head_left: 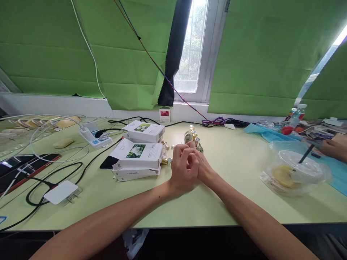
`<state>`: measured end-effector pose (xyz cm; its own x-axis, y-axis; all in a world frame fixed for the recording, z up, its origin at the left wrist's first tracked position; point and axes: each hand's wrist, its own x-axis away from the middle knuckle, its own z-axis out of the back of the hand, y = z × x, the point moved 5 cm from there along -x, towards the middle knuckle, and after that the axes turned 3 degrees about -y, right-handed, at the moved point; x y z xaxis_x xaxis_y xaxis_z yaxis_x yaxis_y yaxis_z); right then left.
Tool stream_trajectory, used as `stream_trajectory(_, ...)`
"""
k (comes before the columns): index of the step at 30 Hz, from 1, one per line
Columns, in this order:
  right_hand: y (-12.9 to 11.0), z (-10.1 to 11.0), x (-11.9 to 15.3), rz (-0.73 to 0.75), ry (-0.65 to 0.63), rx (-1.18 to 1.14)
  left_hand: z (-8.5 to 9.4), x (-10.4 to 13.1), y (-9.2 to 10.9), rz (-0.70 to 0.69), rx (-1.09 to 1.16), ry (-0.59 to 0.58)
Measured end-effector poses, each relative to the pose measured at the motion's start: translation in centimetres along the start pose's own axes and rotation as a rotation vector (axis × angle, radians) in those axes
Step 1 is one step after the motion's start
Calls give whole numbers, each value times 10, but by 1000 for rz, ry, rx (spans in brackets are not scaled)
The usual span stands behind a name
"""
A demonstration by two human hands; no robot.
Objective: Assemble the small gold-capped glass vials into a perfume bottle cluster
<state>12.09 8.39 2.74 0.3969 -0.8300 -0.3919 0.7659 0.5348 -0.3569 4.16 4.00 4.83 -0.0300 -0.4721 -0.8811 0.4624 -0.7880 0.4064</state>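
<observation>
Both hands meet above the middle of the table (233,202). My left hand (182,171) has its fingers curled and pressed against my right hand (202,164), which is closed and partly covered by it. Whatever lies between the fingers, if anything, is hidden. Just behind the hands stands a row of several small glass bottles (187,136) with gold necks. To the left, white cartons with flower pictures lie stacked, a front carton (150,154) and a back carton (156,133). A glass bottle with a gold neck (164,161) lies beside the front carton.
A power strip (93,139), white charger (63,192) and looping cables occupy the left side. A dark phone (106,163) sits partly under the cartons. On the right stand a bagged lidded cup (291,171) with a straw and a blue cloth (336,173); another person's hand (336,147) rests there.
</observation>
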Motion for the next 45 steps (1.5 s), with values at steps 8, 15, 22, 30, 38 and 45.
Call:
stream_trajectory(8, -3, 8, 2, -24, 15, 67, -3, 0, -19, 236, 3, -28)
stream_trajectory(15, -1, 7, 3, -45, -2, -37, -6, 0, -24, 274, 28, -61)
stream_trajectory(22, 1, 4, 5, -25, 12, -162, -10, -1, -26, 238, 68, -142)
stream_trajectory(30, 0, 2, 4, -37, -4, -151, -7, -11, -25, 149, 93, -200)
stream_trajectory(38, -2, 2, 1, -41, 11, -90, -6, -18, -58, 396, -63, -192)
stream_trajectory(45, 3, 1, 2, -106, 17, -83, -8, -22, -63, 481, -180, -308)
